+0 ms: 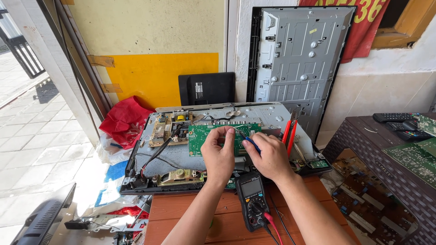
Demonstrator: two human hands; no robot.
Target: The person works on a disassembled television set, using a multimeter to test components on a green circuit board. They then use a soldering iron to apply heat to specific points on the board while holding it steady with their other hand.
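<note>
Television chassis (272, 115) lies flat on the wooden bench (190, 213), long axis left to right, by a tiled wall. Its green circuit board (200, 136) faces up. Left hand (218, 156) pinches the board's edge; right hand (270, 156) pinches a blue-handled probe (249, 140), tip pointing up-left.

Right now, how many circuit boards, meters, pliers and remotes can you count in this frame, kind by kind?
Circuit boards: 4 (green board under both hands, tan board on the open chassis, 2 green boards on the wicker stand)
Multimeters: 1
Red-handled pliers: 1
Remotes: 2
Total: 8
A third remote may be there; too blurred to tell.
</note>
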